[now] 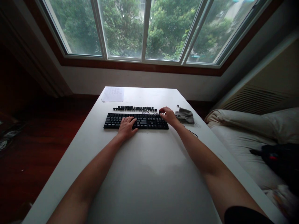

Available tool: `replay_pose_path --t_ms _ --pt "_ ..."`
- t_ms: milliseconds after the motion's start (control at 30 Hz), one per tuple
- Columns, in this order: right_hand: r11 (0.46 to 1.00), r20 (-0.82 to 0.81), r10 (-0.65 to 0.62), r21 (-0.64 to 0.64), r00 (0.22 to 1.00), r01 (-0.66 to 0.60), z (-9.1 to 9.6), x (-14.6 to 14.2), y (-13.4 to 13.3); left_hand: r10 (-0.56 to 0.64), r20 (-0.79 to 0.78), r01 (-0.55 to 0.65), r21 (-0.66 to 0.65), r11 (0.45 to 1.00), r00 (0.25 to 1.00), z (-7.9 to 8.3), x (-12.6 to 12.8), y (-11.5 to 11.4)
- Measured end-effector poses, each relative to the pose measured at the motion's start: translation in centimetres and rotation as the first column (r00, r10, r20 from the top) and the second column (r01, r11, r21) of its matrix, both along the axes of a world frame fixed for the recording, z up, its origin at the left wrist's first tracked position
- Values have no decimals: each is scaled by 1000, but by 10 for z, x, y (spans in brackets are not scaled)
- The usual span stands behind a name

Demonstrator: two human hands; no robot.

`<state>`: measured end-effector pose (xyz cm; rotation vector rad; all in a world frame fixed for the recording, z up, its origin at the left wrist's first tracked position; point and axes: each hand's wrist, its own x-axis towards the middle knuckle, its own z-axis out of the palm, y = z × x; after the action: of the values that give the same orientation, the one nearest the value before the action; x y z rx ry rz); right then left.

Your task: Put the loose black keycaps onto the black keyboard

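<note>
Keycaps [135, 108] behind keyboard [151, 122], grey cloth [185, 116], paper [113, 94] (far corner)

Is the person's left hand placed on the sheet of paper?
No, the left hand lies on the keyboard, while the paper lies apart near the far left corner of the table.

A long black keyboard [146, 122] is lying flat on the white worktop [149, 149], with its long sides running from left to right; rows of dark keys are covering much of its top, and some of them are shining a little; a line of loose black key caps [134, 108] is sitting just behind it, on the far side, with small gaps showing between some; one small dark cap [160, 112] is poking out at the right hand's [168, 115] fingertips.
</note>
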<state>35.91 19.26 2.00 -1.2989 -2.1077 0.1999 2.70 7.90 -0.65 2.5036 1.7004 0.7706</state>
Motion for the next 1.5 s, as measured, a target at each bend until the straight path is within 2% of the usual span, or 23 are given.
replay_pose_path --t_ms 233,500,667,867,1167,1333,1400,1500 --pt "996 -131 24 -77 991 -35 1 -2 -29 15 -13 -15 -15 1000 1000 -1 0 2" --pt "992 -122 6 -126 993 -22 -2 3 -23 6 -14 -6 -2 1000 1000 -4 -1 4" --pt "994 35 -23 -102 999 26 -5 10 -7 9 -23 -9 -3 1000 1000 -4 -1 2" --pt "989 216 30 -148 976 3 1 11 -1 9 -27 -9 11 1000 1000 -5 -1 2" --pt "985 428 80 -171 900 -6 7 3 4 6 -20 -6 7 1000 1000 -3 -1 1" --pt "981 454 72 -191 888 18 9 1 9 7 -25 -7 13 1000 1000 -3 -1 1" --pt "976 401 44 -212 915 46 8 3 12 7 -20 -7 11 1000 1000 -3 -1 1" --pt "956 317 -132 -208 939 205 5 5 16 8 -13 -8 8 1000 1000 -3 -1 1"
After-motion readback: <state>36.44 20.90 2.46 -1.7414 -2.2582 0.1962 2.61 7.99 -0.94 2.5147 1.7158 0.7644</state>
